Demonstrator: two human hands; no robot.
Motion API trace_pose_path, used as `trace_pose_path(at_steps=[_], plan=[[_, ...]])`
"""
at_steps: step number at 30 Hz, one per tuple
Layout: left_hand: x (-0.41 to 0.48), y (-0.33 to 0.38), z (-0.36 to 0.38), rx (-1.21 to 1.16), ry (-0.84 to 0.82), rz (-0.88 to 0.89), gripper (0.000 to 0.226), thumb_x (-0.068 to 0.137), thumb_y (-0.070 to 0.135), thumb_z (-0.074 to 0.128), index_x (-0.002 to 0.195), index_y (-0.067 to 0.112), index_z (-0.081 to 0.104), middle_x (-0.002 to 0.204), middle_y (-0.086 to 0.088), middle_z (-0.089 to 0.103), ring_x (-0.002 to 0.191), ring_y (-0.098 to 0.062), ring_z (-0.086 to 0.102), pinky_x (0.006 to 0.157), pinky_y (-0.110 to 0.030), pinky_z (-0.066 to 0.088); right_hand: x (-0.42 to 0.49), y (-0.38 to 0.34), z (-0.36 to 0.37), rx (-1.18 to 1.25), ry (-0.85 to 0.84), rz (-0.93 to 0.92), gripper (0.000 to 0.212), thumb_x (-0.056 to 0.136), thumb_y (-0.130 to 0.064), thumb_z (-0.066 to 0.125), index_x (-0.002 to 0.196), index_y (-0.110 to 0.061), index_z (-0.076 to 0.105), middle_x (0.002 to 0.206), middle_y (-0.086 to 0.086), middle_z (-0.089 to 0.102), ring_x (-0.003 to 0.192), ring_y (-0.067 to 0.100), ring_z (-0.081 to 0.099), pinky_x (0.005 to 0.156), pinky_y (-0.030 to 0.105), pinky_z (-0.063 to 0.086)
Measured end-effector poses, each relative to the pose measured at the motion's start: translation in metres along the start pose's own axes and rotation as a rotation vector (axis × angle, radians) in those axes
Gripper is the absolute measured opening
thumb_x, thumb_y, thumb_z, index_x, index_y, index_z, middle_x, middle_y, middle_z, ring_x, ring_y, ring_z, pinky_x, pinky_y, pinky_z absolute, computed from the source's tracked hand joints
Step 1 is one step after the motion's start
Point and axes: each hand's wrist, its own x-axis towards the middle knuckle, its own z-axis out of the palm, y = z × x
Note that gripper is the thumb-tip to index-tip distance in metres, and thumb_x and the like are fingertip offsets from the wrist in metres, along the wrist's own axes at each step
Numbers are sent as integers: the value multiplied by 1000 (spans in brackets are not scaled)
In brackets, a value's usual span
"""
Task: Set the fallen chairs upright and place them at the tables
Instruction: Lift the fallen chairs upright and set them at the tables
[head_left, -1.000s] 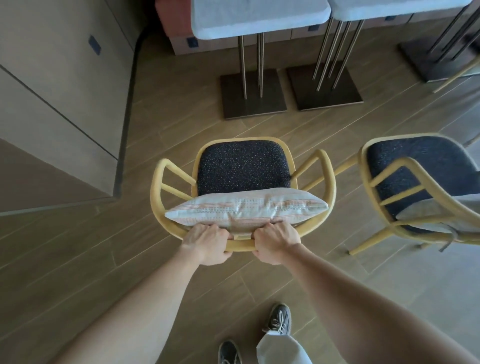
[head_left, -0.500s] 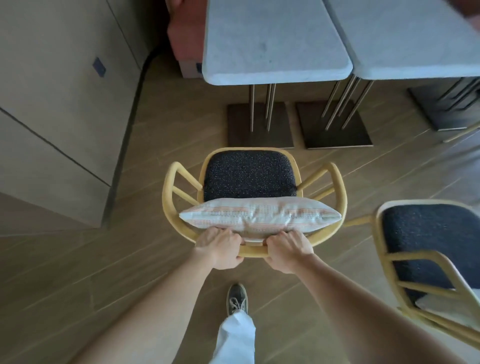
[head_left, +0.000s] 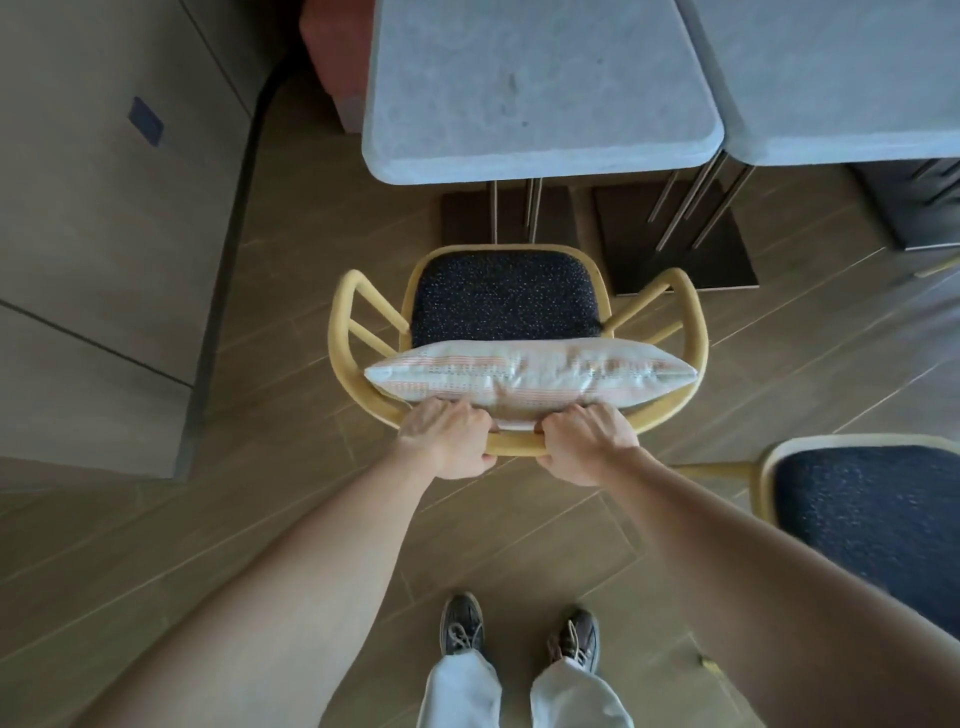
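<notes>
A yellow-framed chair (head_left: 343, 332) with a dark speckled seat (head_left: 501, 296) stands upright in front of me. It faces a grey stone-topped table (head_left: 535, 88), its seat front close to the table's near edge. A striped cushion (head_left: 530, 376) leans against its backrest. My left hand (head_left: 447, 441) and my right hand (head_left: 584, 444) both grip the top rail of the backrest, side by side. A second chair (head_left: 872, 514) of the same kind stands upright at the right edge, partly cut off.
A second grey table (head_left: 852, 78) adjoins the first on the right. Dark square table bases (head_left: 675, 239) sit on the wood floor under both. A beige cabinet wall (head_left: 104, 234) runs along the left. A reddish bench (head_left: 332, 62) lies behind the tables. My shoes (head_left: 462, 623) are below.
I have stepped forward with the chair, bringing it closer to the left table. The second chair has slid toward the right edge of view. Both hands kept their grip.
</notes>
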Motion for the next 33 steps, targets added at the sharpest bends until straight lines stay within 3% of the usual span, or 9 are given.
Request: trace_pose_path(at_steps=[4,11,16,19,25,27,30,31,33], plan=[[37,-10,-14,-2,25,-25,37,98,54,60,112,22,73,89,-1,66,76,-26,65,78,-39,55,32,26,-16,-21,19,-21,31,99,-47,51,99,-27,74,85,-3,74,75,24,61,85,39,54],[78,-30,-34,7,39,-33,35,96,57,60,112,29,73,85,2,67,71,-25,60,70,-35,45,73,50,-29,-64,14,-27,28,99,-50,51,90,-30,69,62,-10,51,60,16,53,71,35,41],[92,-48,-37,3,33,-13,34,95,60,60,110,32,73,79,5,71,67,-22,60,69,-34,43,91,51,-36,-51,-3,-25,28,97,-51,51,78,-30,55,60,-9,52,52,11,43,75,39,55],[92,-50,-37,11,42,-2,35,94,60,61,111,32,74,81,5,66,70,-24,61,70,-35,46,91,48,-37,-70,-11,-34,30,97,-52,50,76,-30,53,60,-9,52,53,13,45,74,38,55],[92,-50,-35,18,109,-26,40,93,64,60,116,35,77,81,5,66,73,-25,63,71,-35,47,90,48,-34,-94,36,-31,36,99,-58,52,95,-28,72,62,-10,51,66,20,58,74,36,53],[85,-46,-36,-34,139,-78,48,94,67,59,124,34,74,90,2,72,85,-28,70,79,-38,53,86,47,-36,-75,80,-9,44,99,-63,51,110,-27,74,73,-8,61,76,21,64,74,36,54],[62,-39,-33,-255,227,-124,51,94,66,66,132,32,69,119,0,76,114,-27,69,103,-45,50,66,44,-42,130,120,3,71,88,-81,50,142,-35,58,129,2,71,112,29,70,94,48,59],[49,-35,-34,-410,290,-128,47,94,62,69,130,32,69,125,3,73,120,-24,66,107,-45,49,55,41,-48,278,157,2,79,85,-85,51,148,-38,50,141,2,65,119,28,68,97,50,59],[17,-21,-45,-839,490,-153,46,93,61,70,129,34,67,131,9,67,123,-12,63,110,-43,49,23,34,-69,705,306,-3,81,84,-84,54,151,-39,48,142,-1,63,118,22,68,96,50,60]])
